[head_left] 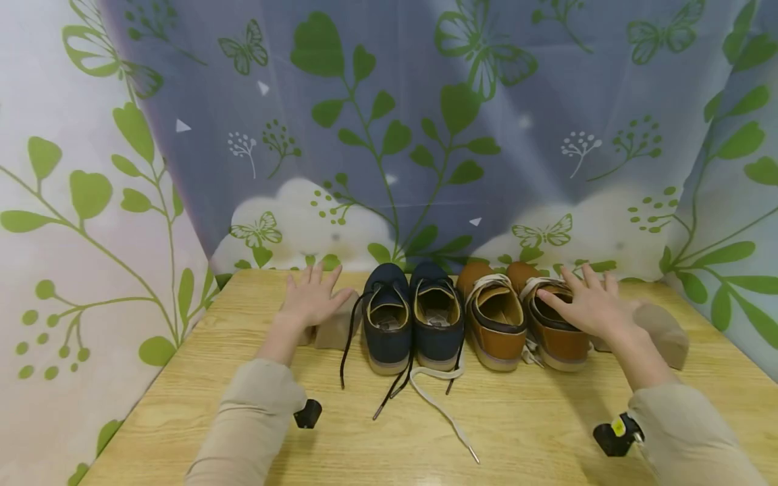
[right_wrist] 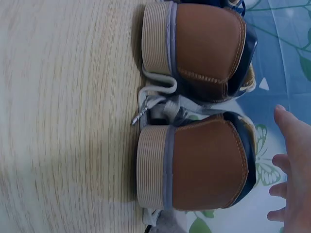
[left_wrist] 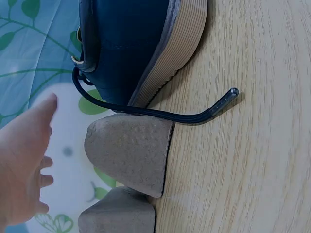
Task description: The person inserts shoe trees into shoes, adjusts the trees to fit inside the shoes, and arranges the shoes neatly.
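Note:
Four shoes would be several, so I name pairs: two navy lace-up shoes (head_left: 387, 337) stand side by side with heels toward me, a dark lace (left_wrist: 160, 114) trailing off the left one. Right of them are two brown leather shoes (head_left: 500, 343) with pale laces. My left hand (head_left: 313, 297), fingers spread, hovers above grey-brown shoe inserts (left_wrist: 131, 150) left of the navy pair. My right hand (head_left: 589, 304) is spread over the rightmost brown shoe (right_wrist: 209, 167), holding nothing. In the right wrist view its fingers (right_wrist: 291, 126) appear apart from that shoe.
A pale lace (head_left: 442, 408) stretches toward the front of the wooden table (head_left: 377, 452). Another grey-brown piece (head_left: 662, 334) lies beyond my right wrist. A patterned cloth backdrop (head_left: 389, 135) rises behind the table.

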Motion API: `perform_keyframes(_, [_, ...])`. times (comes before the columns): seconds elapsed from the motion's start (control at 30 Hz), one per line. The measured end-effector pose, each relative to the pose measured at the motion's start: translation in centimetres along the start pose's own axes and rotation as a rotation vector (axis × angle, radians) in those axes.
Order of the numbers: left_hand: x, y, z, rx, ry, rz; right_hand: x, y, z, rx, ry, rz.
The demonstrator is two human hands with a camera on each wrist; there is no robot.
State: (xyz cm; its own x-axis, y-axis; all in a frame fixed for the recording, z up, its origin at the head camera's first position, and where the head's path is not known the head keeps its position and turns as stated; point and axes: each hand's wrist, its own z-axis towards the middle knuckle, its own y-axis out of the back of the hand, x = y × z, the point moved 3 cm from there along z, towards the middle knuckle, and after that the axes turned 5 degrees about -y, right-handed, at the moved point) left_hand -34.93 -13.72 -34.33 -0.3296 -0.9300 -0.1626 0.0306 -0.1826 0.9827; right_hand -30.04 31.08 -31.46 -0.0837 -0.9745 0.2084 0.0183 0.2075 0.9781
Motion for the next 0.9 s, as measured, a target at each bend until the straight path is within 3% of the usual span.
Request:
perform_keyframes(0.2, [0.0,0.4,-0.1,0.000,0.005,0.013,0.8,0.3,-0.4,-0.062,-0.012,-0.001])
perform_keyframes(0.5, [-0.2,1.2,-0.4,-0.081,-0.035,0.069,2.3,0.9,-1.1,-0.118,0.015,-0.029])
perform_keyframes(0.9, [0.3,1.3,-1.1,-0.093,-0.056,0.032,4.1,1.1,-2.5,-0.174,0.072,-0.040])
